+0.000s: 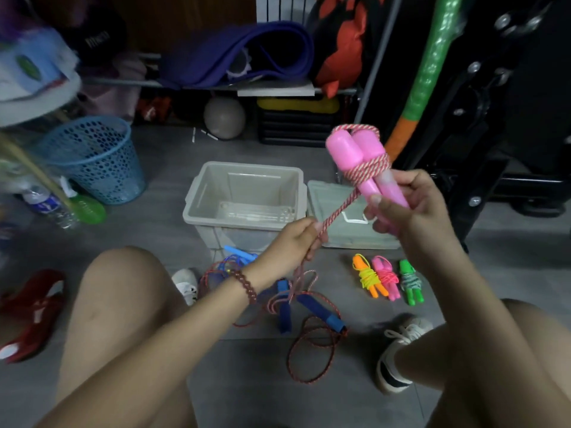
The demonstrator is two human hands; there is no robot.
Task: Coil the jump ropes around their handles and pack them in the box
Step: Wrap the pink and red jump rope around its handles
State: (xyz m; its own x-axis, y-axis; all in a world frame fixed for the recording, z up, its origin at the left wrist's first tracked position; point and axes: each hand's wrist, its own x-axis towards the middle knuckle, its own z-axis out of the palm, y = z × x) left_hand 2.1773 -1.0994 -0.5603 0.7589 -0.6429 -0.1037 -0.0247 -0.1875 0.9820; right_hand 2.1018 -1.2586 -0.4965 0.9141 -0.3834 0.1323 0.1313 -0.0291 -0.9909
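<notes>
My right hand (411, 205) grips the lower ends of two pink handles (355, 152) held side by side, with a few turns of pink-and-white rope (370, 168) wound around them. My left hand (296, 242) pinches the free rope (336, 211), which runs taut from the handles and trails down to the floor. The grey box (191, 199) stands open on the floor beyond my hands. Three coiled ropes lie in a row to its right front: orange (367, 278), pink (386, 279), green (409, 282). A loose rope with dark blue handles (312, 304) lies between my knees.
The box's lid (346, 233) lies flat to the right of the box. A blue mesh basket (95, 156) stands at left beside a plastic bottle (49, 208). A light blue rope handle (241, 253) pokes out below the box. Black equipment (494, 118) fills the right.
</notes>
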